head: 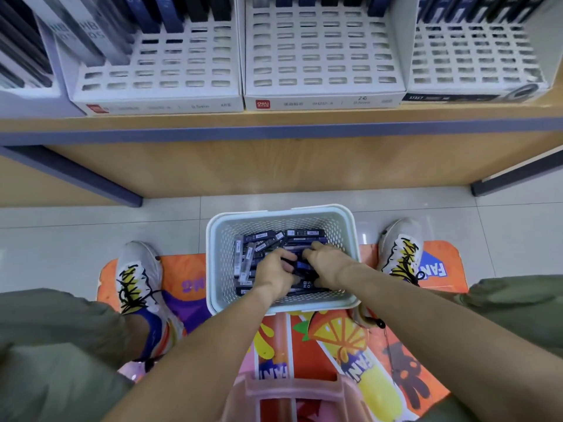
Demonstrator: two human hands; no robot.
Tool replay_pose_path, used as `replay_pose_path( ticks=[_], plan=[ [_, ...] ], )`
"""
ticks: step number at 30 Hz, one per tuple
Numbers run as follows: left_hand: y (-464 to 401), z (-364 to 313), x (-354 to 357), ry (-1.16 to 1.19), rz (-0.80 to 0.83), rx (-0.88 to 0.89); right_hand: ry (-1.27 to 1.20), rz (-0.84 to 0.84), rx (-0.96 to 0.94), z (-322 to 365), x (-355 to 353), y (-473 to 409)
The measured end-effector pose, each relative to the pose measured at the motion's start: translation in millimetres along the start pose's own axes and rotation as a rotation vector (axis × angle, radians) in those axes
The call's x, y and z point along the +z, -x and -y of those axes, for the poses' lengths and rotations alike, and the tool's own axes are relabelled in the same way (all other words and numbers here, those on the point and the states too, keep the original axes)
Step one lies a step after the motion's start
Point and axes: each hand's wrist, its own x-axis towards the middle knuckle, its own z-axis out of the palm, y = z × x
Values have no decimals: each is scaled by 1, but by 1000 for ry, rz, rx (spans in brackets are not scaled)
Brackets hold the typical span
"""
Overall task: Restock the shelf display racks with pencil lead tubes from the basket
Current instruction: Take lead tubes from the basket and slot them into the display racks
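Note:
A pale perforated basket stands on the floor between my feet, holding several dark blue and black pencil lead tubes. Both hands are down inside it. My left hand has its fingers curled around tubes in the middle of the pile. My right hand grips a blue tube beside it, fingertips meeting the left hand's. On the shelf above stand white slotted display racks. Most of their slots are vacant, with a row of tubes standing along the back.
The wooden shelf edge runs across the view above the basket. A bright orange printed mat covers the floor under my shoes. A pink plastic stool sits between my knees. A full box of tubes stands far left.

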Motion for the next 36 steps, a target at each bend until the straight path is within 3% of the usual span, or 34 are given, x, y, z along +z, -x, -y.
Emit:
replay_pose_path(
  ticks=[6,12,19,23,26,29,36],
  plan=[
    [1,-4,-8,253,-13,-34,-18,-22,-18,-3,4,-5],
    [4,-3,-9,321,5,-50,-9,-37,-8,-2,7,-2],
    [11,-3,-17,384,-43,-30,-305,-71,44,-1,-11,3],
    [22,-14,-25,367,93,56,-768,-115,58,6,-31,10],
    [35,-27,-35,370,268,75,-967,-125,93,17,-49,20],
    [51,-46,-50,488,398,68,-1019,-139,111,29,-69,32],
    [111,-104,-112,475,409,273,-902,-230,-91,65,-159,94]
  ],
)
